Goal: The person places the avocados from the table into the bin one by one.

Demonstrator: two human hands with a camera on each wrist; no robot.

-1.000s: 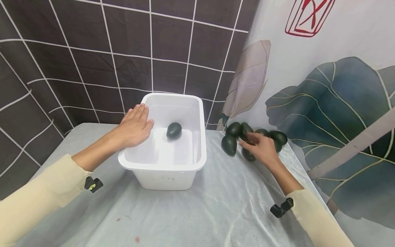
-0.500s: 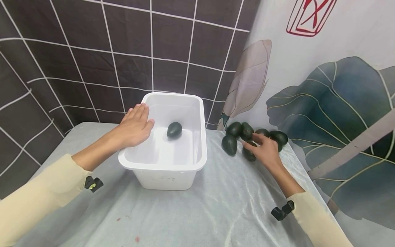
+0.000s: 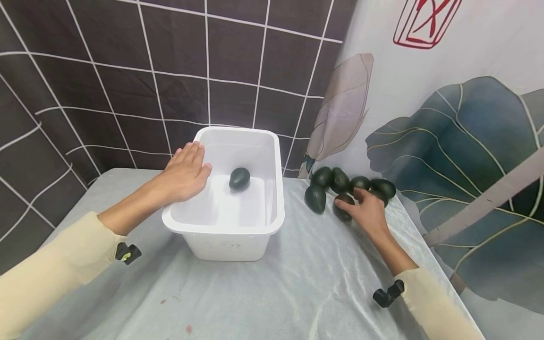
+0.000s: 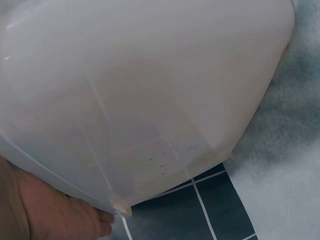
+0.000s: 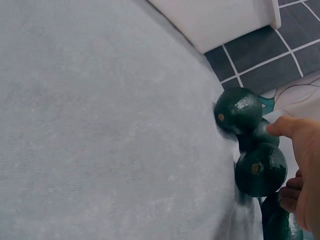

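My left hand (image 3: 187, 174) lies with straight fingers along the left rim of a white plastic bin (image 3: 225, 245); the left wrist view shows the bin's outer wall (image 4: 150, 100) beside that hand (image 4: 60, 215). One dark green avocado (image 3: 240, 179) lies inside the bin. To the right, my right hand (image 3: 369, 210) reaches over a cluster of avocados. Its thumb and fingers spread around the front avocado (image 3: 342, 213), thumb stretched out across its top. In the right wrist view this avocado (image 5: 261, 170) shows its stem end, with the hand (image 5: 305, 170) close behind it.
More avocados sit around it on the grey cloth-covered table (image 3: 255, 302), including one at the left (image 3: 315, 199) and one at the right (image 3: 383, 188). A dark tiled-pattern backdrop (image 3: 233, 56) and a leaf-print curtain (image 3: 459, 141) stand behind the table.
My right hand has shifted slightly right and its fingers have drawn back from the rear avocados, uncovering more of the front one. The left hand and bin have stayed put.
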